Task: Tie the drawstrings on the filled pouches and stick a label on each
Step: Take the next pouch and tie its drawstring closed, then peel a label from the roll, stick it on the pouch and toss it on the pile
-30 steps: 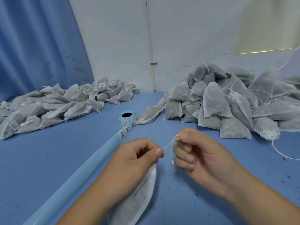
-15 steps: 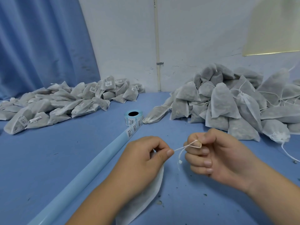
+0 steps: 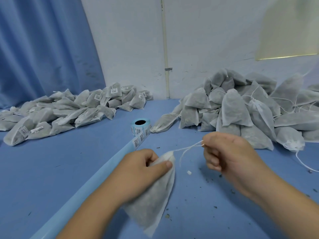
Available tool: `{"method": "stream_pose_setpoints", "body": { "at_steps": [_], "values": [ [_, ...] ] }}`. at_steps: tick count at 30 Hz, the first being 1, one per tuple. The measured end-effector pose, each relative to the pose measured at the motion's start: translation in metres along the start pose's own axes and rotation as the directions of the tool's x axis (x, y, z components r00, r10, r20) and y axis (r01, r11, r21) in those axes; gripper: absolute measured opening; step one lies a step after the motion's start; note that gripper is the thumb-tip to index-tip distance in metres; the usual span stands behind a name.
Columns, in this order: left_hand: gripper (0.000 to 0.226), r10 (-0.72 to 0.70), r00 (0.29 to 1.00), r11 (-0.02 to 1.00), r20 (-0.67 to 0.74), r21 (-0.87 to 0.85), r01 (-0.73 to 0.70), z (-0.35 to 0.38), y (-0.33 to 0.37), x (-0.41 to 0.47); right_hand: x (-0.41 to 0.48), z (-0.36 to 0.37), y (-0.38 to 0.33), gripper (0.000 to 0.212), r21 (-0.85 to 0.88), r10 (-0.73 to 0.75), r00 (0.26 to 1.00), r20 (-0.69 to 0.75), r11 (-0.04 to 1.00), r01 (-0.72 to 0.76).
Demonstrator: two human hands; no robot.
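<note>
Left hand [image 3: 141, 171]: gripped the pouch [image 3: 151, 202] by its gathered neck.
Right hand [image 3: 229, 154]: pinched the drawstring [image 3: 187, 149], stretched from that neck.

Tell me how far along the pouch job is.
Done: the left pile carries labels on several pouches. In hand: the left hand grips one pouch at its neck while the right hand pinches its drawstring; no label shows on it. Left: the right pile, loose strings, no labels visible; the label roll stands nearby.
</note>
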State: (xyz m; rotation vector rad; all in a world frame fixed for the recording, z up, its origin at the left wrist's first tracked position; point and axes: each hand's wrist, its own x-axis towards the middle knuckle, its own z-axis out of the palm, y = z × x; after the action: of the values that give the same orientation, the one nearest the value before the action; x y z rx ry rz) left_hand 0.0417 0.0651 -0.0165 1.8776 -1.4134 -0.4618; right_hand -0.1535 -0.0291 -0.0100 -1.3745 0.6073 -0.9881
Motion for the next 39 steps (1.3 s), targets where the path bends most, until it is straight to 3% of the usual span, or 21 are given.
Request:
{"method": "stream_pose_setpoints", "body": {
  "at_steps": [5,8,12,16,19,27,34,37,39],
  "values": [
    [0.043,-0.052,0.988,0.995,-0.147,-0.093,0.038,0.007,0.007,0.0,-0.016,0.015,0.003,0.017,-0.37,-0.296,0.955,0.032,0.884,0.287],
    [0.042,-0.039,0.99,0.983,-0.137,-0.181,0.014,0.01,0.011,-0.002,-0.021,0.021,0.007,0.01,-0.593,-0.515,0.836,0.191,0.619,0.516],
    [0.042,-0.022,0.998,0.941,-0.055,-0.339,0.002,0.014,0.016,-0.005,-0.024,0.024,0.013,0.007,-0.728,-0.554,0.712,0.432,0.252,0.638],
    [0.043,-0.048,0.997,0.88,0.058,-0.471,0.07,0.013,0.016,-0.005,-0.024,0.022,0.012,0.015,-0.755,-0.515,0.695,0.502,0.13,0.642],
    [0.055,-0.082,0.992,0.82,0.092,-0.56,0.12,0.014,0.015,-0.004,-0.026,0.021,0.01,0.02,-0.759,-0.457,0.721,0.521,0.139,0.636],
    [0.034,-0.189,0.971,0.663,0.148,-0.71,0.237,0.006,0.013,0.0,-0.023,0.019,0.018,0.037,-0.798,-0.272,0.821,0.502,0.221,0.56],
    [0.039,-0.142,0.979,0.735,0.146,-0.647,0.203,0.006,0.014,-0.001,-0.024,0.024,0.022,0.039,-0.781,-0.284,0.83,0.48,0.293,0.551],
    [0.037,-0.141,0.985,0.788,0.103,-0.591,0.175,-0.003,0.008,0.002,-0.025,0.031,0.027,0.039,-0.737,-0.297,0.841,0.453,0.405,0.541],
    [0.027,-0.19,0.981,0.756,0.044,-0.631,0.175,-0.016,0.0,0.008,-0.023,0.036,0.032,0.036,-0.709,-0.3,0.858,0.417,0.484,0.514]
  ]
}}
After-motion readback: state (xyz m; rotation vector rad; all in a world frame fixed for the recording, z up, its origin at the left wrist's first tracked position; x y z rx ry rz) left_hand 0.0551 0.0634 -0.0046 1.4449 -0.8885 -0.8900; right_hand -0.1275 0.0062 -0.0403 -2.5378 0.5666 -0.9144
